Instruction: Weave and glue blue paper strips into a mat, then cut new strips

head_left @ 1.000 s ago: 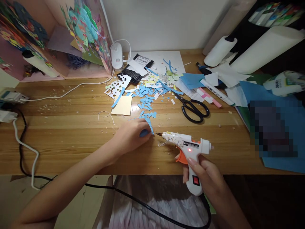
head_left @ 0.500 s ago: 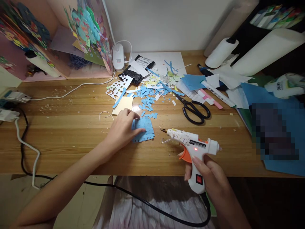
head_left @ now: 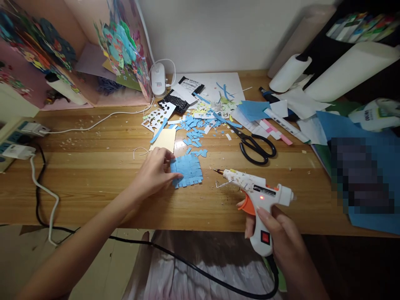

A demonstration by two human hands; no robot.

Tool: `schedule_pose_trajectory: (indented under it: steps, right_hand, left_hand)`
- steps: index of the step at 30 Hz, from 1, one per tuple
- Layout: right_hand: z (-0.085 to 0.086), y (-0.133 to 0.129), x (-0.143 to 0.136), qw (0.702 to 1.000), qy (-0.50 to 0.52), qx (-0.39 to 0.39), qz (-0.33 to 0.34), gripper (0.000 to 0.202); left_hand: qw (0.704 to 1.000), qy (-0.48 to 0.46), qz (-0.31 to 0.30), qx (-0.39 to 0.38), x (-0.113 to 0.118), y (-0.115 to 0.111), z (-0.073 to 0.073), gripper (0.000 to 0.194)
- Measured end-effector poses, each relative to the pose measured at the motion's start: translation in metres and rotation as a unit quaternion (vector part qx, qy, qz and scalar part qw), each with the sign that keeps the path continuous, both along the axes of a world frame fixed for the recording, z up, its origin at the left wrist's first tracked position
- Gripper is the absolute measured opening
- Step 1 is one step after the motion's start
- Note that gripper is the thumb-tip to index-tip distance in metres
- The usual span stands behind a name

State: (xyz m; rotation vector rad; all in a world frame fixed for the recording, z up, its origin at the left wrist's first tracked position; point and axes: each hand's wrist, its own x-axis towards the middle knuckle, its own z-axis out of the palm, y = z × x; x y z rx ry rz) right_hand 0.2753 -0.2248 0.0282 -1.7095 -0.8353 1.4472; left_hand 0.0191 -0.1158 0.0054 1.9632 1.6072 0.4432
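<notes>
My right hand (head_left: 276,227) is wrapped round the handle of a white hot glue gun (head_left: 265,196), with fingers at its orange trigger. The gun's red light glows, and its metal nozzle points left, with a thin strand of glue hanging below it. On the desk lies a square of overlapping blue paper pieces (head_left: 189,170) with a notched lower edge. My left hand (head_left: 158,171) has its thumb on the square's lower left and its fingers curled at the upper left edge. Some fingertips are hidden. The nozzle is apart from the square, to its right.
Blue paper scraps (head_left: 193,123), a cream card (head_left: 164,139) and black-handled scissors (head_left: 258,148) lie behind the square. The gun's black cord (head_left: 187,262) hangs across my lap. A power strip (head_left: 18,141) is at left, a decorated box (head_left: 118,54) at back left, paper rolls (head_left: 353,73) at right.
My left hand has slid left, from over the blue square to its left edge, uncovering more of it. The glue gun has shifted slightly right and down in view.
</notes>
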Motion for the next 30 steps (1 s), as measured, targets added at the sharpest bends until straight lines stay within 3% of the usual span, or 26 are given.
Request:
schedule_pose_trajectory:
  steps: [4, 6, 9, 13, 16, 20, 24, 30]
  right_hand:
    - [0.004, -0.001, -0.002, 1.0, -0.004, -0.001, -0.013, 0.031]
    - [0.003, -0.002, -0.002, 1.0, 0.003, -0.005, -0.026, 0.034]
    - [0.0, -0.003, 0.0, 0.999, 0.014, -0.002, -0.04, 0.036]
    - [0.0, -0.003, 0.002, 0.999, 0.01, 0.015, -0.044, 0.032]
    - [0.001, -0.002, 0.003, 0.998, 0.011, 0.026, -0.053, 0.032]
    - [-0.002, -0.002, 0.003, 0.994, 0.036, 0.035, -0.1, 0.035]
    - [-0.007, -0.003, 0.005, 0.989, 0.06, 0.051, -0.124, 0.032]
    - [-0.007, -0.001, 0.005, 0.985, 0.067, 0.052, -0.147, 0.028]
  left_hand:
    - [0.979, -0.186, 0.011, -0.08, 0.002, 0.0, -0.003, 0.029]
    - [0.973, -0.218, 0.026, -0.065, 0.003, -0.001, -0.003, 0.028]
    - [0.988, -0.154, -0.015, 0.002, 0.004, -0.005, 0.002, 0.029]
    - [0.98, -0.043, -0.192, 0.043, 0.017, -0.009, 0.009, 0.037]
    - [0.964, 0.002, -0.262, 0.05, 0.035, -0.009, 0.009, 0.043]
    - [0.97, 0.035, -0.242, 0.02, 0.048, -0.005, 0.005, 0.038]
    - [0.97, 0.014, -0.239, -0.04, 0.047, -0.001, 0.005, 0.024]
    - [0.939, -0.182, -0.229, -0.179, 0.038, 0.009, 0.017, 0.01]
